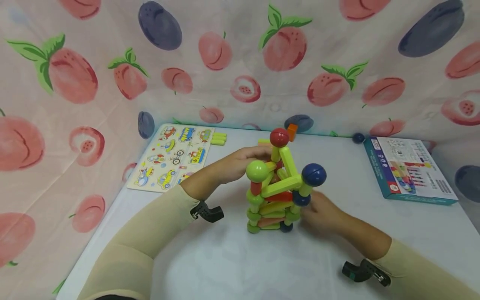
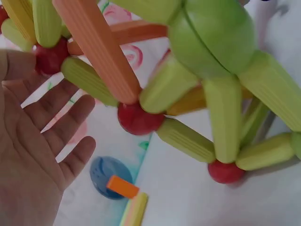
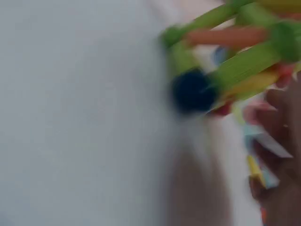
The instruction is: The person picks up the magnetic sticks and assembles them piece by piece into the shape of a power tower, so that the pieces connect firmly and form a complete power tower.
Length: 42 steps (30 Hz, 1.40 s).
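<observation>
A tower of magnetic sticks and balls in green, red, yellow and blue stands mid-table. My left hand is at its far left side. In the left wrist view, the left hand's thumb and forefinger pinch a red ball of the tower, the other fingers loosely spread. Close to the tower's right side is my right hand, partly hidden and blurred. In the right wrist view, its bent fingers lie beside the tower's lower part; contact is unclear. A dark blue ball marks a base corner.
A picture puzzle board lies at the back left with several green sticks beside it. A boxed set lies at the right. Behind the tower is an orange block; a dark blue ball sits near the box.
</observation>
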{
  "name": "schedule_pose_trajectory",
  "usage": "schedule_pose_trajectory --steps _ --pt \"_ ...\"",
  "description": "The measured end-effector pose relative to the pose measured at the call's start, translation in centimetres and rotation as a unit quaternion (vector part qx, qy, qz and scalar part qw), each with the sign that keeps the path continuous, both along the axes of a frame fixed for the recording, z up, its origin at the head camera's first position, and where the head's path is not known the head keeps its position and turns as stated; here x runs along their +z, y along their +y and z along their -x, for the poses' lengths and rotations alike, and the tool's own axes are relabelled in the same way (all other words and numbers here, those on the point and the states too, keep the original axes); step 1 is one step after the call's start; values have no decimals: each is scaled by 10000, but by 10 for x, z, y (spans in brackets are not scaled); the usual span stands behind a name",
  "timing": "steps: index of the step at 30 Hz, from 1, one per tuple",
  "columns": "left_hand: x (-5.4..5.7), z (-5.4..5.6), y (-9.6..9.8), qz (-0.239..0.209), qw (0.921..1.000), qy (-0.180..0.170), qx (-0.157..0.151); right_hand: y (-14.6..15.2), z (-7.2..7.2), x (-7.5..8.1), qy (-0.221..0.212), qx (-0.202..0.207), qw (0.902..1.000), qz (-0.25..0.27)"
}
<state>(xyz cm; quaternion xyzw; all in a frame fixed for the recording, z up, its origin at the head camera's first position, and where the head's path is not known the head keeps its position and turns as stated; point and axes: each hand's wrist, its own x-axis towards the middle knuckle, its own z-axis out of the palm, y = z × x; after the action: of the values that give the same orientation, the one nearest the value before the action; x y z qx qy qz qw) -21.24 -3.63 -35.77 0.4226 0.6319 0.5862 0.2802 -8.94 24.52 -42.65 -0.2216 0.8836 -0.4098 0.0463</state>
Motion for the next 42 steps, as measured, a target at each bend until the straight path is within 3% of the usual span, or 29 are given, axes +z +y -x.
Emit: schedule_pose_trajectory --steps 2,4,11,17,23,26,30,36,38,39,40,41,42 --pt "-3 -1 -1 114 9999 -3 24 -1 -8 -18 116 368 9979 -520" --pt "-7 -2 0 112 9999 -70 47 -6 -15 -27 164 410 9971 -618" --pt "-18 -2 6 -223 9994 -262 64 -27 -28 -33 372 -665 9947 -688" --pt "-13 9 18 -61 9998 65 191 -34 -23 -29 219 -1099 9896 -901" --pt "-15 19 28 -271 9985 -244 402 -17 -8 -28 -38 -1531 9812 -1170" --pt "-18 19 26 -483 9964 -296 638 -3 4 -28 24 -1405 9837 -1118" --pt "-23 14 19 -782 9924 -277 911 13 22 -28 149 -921 9920 -853" --pt "-26 4 6 -893 9914 -217 927 24 38 -32 -114 -447 9966 -680" --pt "-26 8 -1 -670 9924 140 1018 26 40 -31 -267 -355 9969 -642" --pt "-28 13 -7 -400 9904 559 1196 27 41 -30 -387 -379 9968 -592" --pt "-30 19 -15 -45 9835 1066 1461 29 42 -28 -502 -424 9964 -530" --pt "-32 28 -23 423 9687 1639 1816 30 42 -25 -622 -475 9958 -470" --pt "-36 37 -33 977 9442 2220 2228 32 42 -22 -757 -563 9948 -393"
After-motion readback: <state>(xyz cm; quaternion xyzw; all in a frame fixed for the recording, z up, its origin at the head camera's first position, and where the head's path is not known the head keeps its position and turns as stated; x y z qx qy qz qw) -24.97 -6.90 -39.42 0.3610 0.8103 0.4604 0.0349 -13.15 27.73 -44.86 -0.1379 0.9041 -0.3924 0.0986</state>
